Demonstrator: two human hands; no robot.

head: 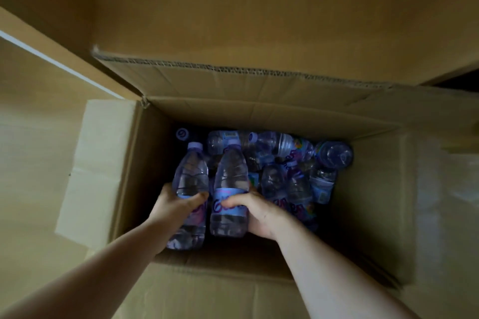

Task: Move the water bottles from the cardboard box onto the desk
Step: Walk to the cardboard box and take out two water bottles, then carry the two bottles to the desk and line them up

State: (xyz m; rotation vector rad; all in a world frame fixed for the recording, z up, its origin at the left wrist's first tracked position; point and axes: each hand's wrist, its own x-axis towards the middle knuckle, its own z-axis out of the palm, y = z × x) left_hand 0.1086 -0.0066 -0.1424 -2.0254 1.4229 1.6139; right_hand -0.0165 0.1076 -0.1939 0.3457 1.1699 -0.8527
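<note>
Reaching deep into the open cardboard box (124,163), left hand (173,204) wrapped round one water bottle (190,179), right hand (256,212) clasping another (230,189), each mid-body, probably to lift both clear of the loose heap (298,163).

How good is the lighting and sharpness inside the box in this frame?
Head view: dim overall, the cardboard box interior deep in shadow; loose bottles at the back are murky and soft; the two bottles held by the left hand and right hand read clearly; wide-angle bending at the edges.
</note>
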